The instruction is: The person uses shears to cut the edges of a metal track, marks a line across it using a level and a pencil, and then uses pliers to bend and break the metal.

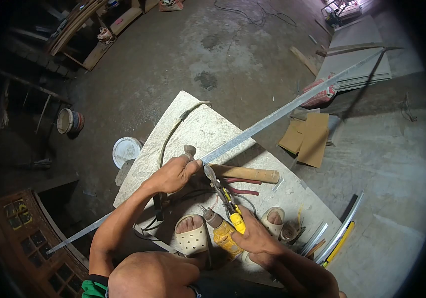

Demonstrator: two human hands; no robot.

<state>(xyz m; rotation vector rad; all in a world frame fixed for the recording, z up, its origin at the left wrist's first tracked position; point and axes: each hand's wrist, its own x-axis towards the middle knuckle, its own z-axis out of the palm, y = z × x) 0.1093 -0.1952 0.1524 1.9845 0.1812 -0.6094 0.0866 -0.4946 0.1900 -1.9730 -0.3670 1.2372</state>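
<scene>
My left hand (177,174) is closed around a long grey metal strip (252,130), which runs from lower left to upper right. Yellow-handled snips (224,194) are in my right hand (253,234), their jaws at the strip's edge beside my left hand. Under the strip lies a hammer with a wooden handle (247,173) on the whitish board (203,121). Red-handled pliers (242,187) rest just below the hammer. A yellow power drill (223,234) stands between my feet, close to my right hand.
A cable (168,144) curves over the board. Metal pieces and a yellow level (340,243) lie at lower right. Cardboard (314,139) and stacked sheets (359,54) are to the right. A white lid (126,152) and a bucket (69,121) are to the left.
</scene>
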